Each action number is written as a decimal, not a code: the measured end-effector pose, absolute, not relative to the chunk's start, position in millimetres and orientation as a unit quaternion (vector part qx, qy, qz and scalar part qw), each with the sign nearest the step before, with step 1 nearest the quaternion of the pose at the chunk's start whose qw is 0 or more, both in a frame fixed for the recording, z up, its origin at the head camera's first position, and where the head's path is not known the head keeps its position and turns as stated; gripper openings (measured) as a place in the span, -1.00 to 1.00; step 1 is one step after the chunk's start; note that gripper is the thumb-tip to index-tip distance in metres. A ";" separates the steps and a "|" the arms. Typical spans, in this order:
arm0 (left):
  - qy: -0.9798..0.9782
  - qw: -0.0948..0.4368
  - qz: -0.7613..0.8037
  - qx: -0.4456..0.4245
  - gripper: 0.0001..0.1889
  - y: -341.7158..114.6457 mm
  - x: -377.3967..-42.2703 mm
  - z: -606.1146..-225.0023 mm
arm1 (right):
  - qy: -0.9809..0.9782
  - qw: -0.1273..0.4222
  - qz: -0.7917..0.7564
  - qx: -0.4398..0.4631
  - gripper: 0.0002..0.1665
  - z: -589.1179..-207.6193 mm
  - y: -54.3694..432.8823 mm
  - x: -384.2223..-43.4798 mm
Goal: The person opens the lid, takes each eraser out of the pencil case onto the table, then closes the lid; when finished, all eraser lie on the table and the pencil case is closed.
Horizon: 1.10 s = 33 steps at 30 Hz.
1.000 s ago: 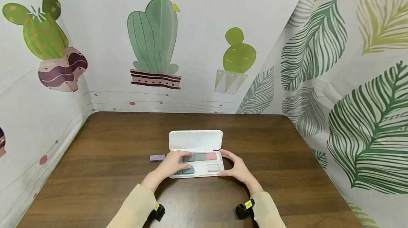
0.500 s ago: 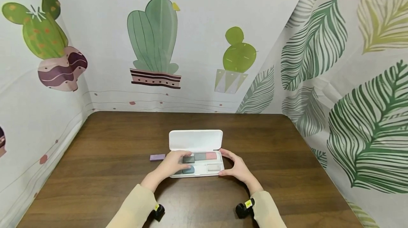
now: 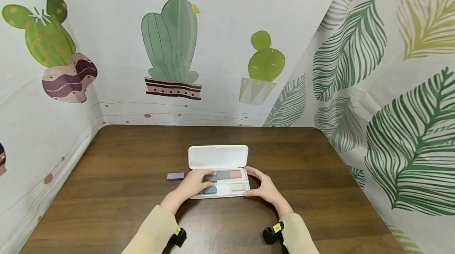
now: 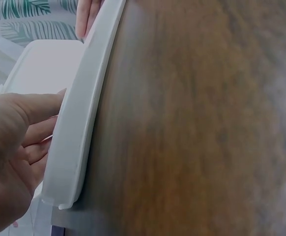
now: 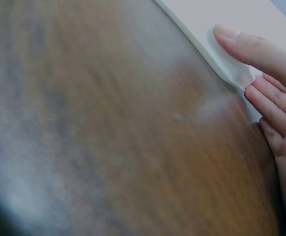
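Note:
A white hinged case (image 3: 224,189) lies on the table with its lid (image 3: 218,157) raised. Inside, a grey block (image 3: 223,174) and a pink block (image 3: 235,174) sit side by side at the back; a blue-grey piece (image 3: 210,190) and a pale piece (image 3: 238,187) lie in front. My left hand (image 3: 192,183) reaches over the left end, thumb and forefinger about a dark grey block (image 3: 213,178). Its fingertips are partly hidden by the case wall in the left wrist view. My right hand (image 3: 264,187) grips the right end, thumb at the front corner, fingers toward the back.
A small purple block (image 3: 175,176) lies on the brown wooden table (image 3: 124,190), left of the case. Patterned cloth (image 3: 220,68) hangs behind the table and along its sides. Each wrist wears a black camera.
The left hand and forearm have shifted slightly right, and the dark grey block shows a little lower than its neighbour. The right hand and the case hold their places.

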State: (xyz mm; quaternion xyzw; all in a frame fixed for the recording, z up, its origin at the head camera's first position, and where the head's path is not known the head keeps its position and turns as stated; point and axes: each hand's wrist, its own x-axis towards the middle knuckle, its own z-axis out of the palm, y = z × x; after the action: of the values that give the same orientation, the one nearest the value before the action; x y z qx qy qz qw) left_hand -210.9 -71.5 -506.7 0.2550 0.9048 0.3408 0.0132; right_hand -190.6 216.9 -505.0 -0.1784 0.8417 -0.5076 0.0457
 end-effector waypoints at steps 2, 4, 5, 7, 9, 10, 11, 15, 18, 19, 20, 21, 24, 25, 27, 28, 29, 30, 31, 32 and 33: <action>0.907 0.010 0.332 0.259 -0.60 -70.8 -210.7 -507.0 | 0.842 0.046 -0.508 -0.177 0.00 -505.2 216.9 -190.4; 0.907 0.007 0.330 0.263 -0.61 -70.0 -210.6 -507.5 | 0.842 0.046 -0.508 -0.177 0.00 -505.5 217.1 -190.4; 0.906 0.005 0.331 0.264 -0.62 -69.6 -210.8 -508.0 | 0.842 0.046 -0.508 -0.178 0.00 -505.7 217.3 -190.4; 0.904 0.002 0.336 0.264 -0.62 -69.1 -210.8 -508.8 | 0.841 0.046 -0.507 -0.180 0.00 -506.2 217.5 -190.5; 0.901 0.001 0.345 0.263 -0.63 -69.2 -210.3 -508.6 | 0.842 0.045 -0.507 -0.181 0.00 -506.5 217.4 -190.6; 0.900 0.001 0.350 0.261 -0.63 -69.4 -209.8 -508.1 | 0.842 0.044 -0.507 -0.182 0.00 -506.5 217.3 -190.6; 0.899 0.000 0.352 0.262 -0.63 -69.6 -209.6 -508.0 | 0.841 0.044 -0.507 -0.182 0.00 -506.6 217.2 -190.8; 0.894 0.008 0.369 0.252 -0.63 -69.9 -208.3 -505.4 | 0.842 0.041 -0.506 -0.184 0.00 -506.3 217.0 -191.1; 0.893 0.013 0.378 0.244 -0.62 -69.3 -208.5 -505.1 | 0.843 0.041 -0.504 -0.184 0.00 -506.2 217.6 -191.2; 0.893 0.014 0.379 0.242 -0.62 -69.1 -208.7 -505.7 | 0.844 0.041 -0.503 -0.184 0.00 -506.4 217.8 -191.0; 0.893 0.014 0.382 0.240 -0.62 -69.0 -208.8 -506.2 | 0.844 0.042 -0.502 -0.184 0.00 -506.5 217.9 -190.8; 0.892 0.013 0.384 0.238 -0.62 -68.9 -208.9 -506.7 | 0.844 0.042 -0.502 -0.182 0.00 -506.5 218.0 -190.7; 0.888 0.014 0.395 0.233 -0.61 -68.7 -209.5 -508.1 | 0.844 0.042 -0.503 -0.180 0.00 -506.5 218.3 -190.4; 0.887 0.014 0.399 0.232 -0.61 -68.8 -209.6 -508.5 | 0.844 0.042 -0.504 -0.180 0.00 -506.4 218.4 -190.3; 0.884 0.013 0.407 0.229 -0.62 -68.9 -209.8 -509.1 | 0.844 0.042 -0.505 -0.178 0.00 -506.2 218.3 -190.3; 0.883 0.013 0.410 0.227 -0.63 -68.9 -210.0 -509.3 | 0.844 0.042 -0.504 -0.179 0.00 -506.1 218.2 -190.4; 0.882 0.013 0.412 0.226 -0.64 -68.9 -210.4 -509.7 | 0.844 0.042 -0.504 -0.180 0.00 -506.0 218.1 -190.5; 0.882 0.012 0.413 0.226 -0.66 -69.1 -210.4 -509.7 | 0.844 0.042 -0.504 -0.180 0.00 -506.0 218.0 -190.7; 0.882 0.010 0.413 0.226 -0.67 -69.2 -210.6 -510.1 | 0.844 0.042 -0.503 -0.182 0.00 -506.0 217.9 -190.9; 0.882 0.008 0.412 0.227 -0.69 -69.3 -210.9 -510.3 | 0.843 0.042 -0.504 -0.184 0.00 -506.0 217.9 -191.2; 0.883 0.005 0.409 0.230 -0.70 -69.5 -211.1 -510.6 | 0.843 0.042 -0.504 -0.186 0.00 -506.0 217.8 -191.5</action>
State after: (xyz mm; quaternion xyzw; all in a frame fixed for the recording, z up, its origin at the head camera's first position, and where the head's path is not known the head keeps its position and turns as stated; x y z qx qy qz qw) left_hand -211.1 -69.5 -510.6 0.2295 0.8832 0.4089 0.0055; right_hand -191.5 217.8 -506.0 -0.1858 0.8425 -0.5038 0.0420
